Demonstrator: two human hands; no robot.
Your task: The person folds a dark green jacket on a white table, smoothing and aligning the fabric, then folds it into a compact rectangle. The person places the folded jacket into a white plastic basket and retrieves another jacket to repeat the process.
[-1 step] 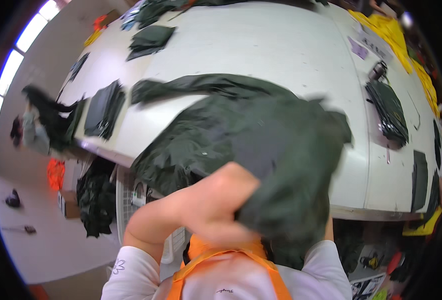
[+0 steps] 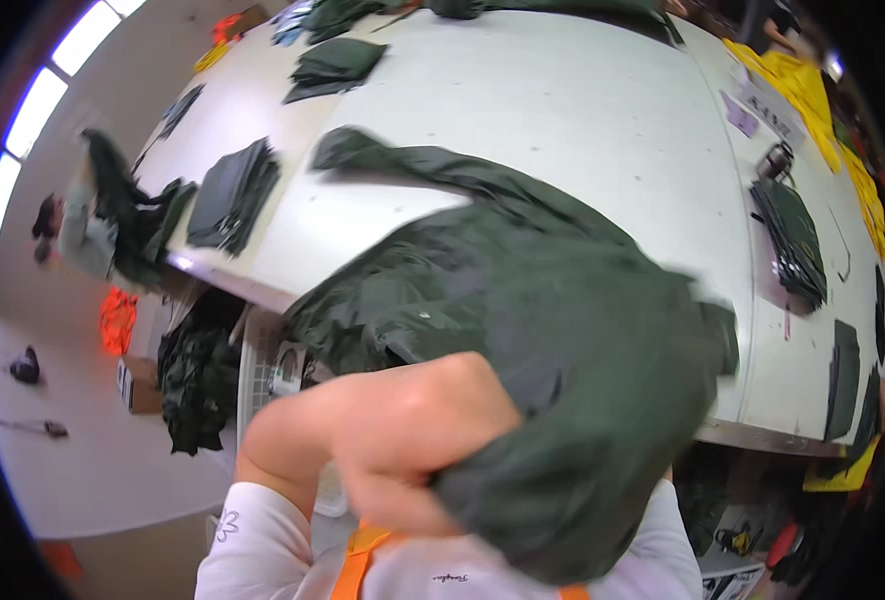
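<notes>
A large dark green garment [image 2: 563, 270] of smooth, slightly shiny cloth lies across the table's near edge. One long sleeve-like part stretches to the far left, and the near part is bunched up in front of my chest. My left hand [image 2: 403, 495] grips the near left edge of the bunched cloth, its fingers partly covered and blurred. The left forearm lies bent across the front. My right hand is hidden beneath or behind the garment; only a sliver of the right arm shows beside the white sleeve. The garment's right end is smeared by motion.
On the white table [image 2: 553, 110] lie folded dark green stacks [image 2: 233, 195] at the left and another folded pile [image 2: 338, 65] farther back. A packed dark bundle [image 2: 791, 240] and yellow cloth [image 2: 785, 85] lie at the right. A white basket [image 2: 255, 365] stands below the edge; another person [image 2: 88, 235] handles dark cloth.
The bunched part of the garment has come down and nearer to my chest, and its right end has dropped. My left hand has moved slightly left and down. The whole view has shifted a little.
</notes>
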